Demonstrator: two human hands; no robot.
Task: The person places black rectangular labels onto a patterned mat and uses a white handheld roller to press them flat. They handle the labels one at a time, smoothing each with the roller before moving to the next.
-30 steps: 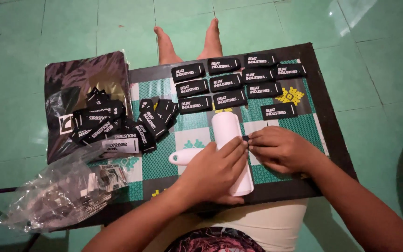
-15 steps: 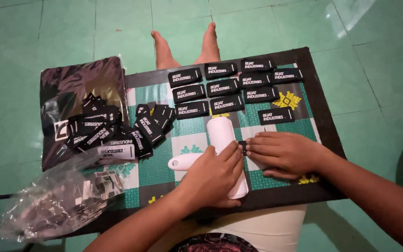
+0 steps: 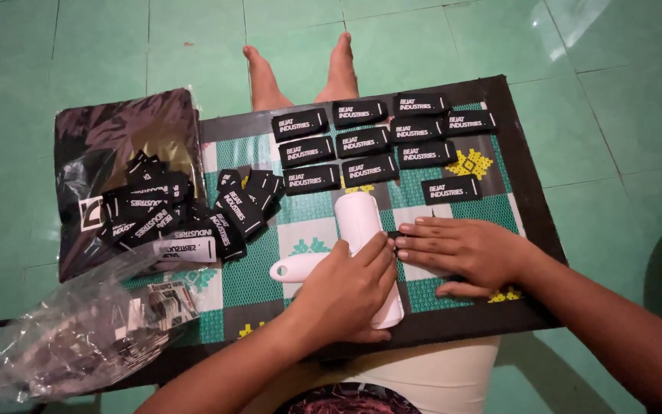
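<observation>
Eleven flat black labels [image 3: 300,123] lying in rows on table [image 3: 534,207]. One loose label heap [image 3: 185,207] sitting left. One white roller [image 3: 362,222]. One clear bag [image 3: 63,345]. Two hands resting.

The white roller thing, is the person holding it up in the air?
No, the white roller lies flat on the checked mat, with the left hand pressing down on it.

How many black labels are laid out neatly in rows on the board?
11 black labels: three in the left column, three beside it, then four, plus one lower right. More may hide under the right hand.
</observation>
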